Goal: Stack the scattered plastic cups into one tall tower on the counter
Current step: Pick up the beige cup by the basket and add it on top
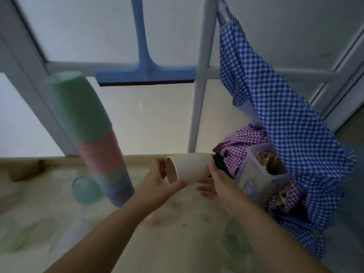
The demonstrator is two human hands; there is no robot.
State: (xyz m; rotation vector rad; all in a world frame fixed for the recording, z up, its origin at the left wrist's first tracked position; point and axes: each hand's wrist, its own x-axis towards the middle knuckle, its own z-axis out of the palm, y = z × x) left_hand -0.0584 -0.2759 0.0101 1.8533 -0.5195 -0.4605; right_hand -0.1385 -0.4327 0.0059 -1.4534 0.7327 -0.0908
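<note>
A tall tower of nested upside-down cups, green, pink and lilac, stands on the beige counter at the left. Right of it I hold a cream cup on its side above the counter, its open mouth facing left. My left hand grips the rim end and my right hand holds the base end. A teal cup lies against the tower's foot. A blurred green cup sits at the far left, and another pale green cup lies under my right forearm.
A blue squeegee hangs on the window bars behind. A blue checked cloth drapes at the right over a purple checked cloth and a clear plastic box of wooden pegs. A brown object sits at the back left.
</note>
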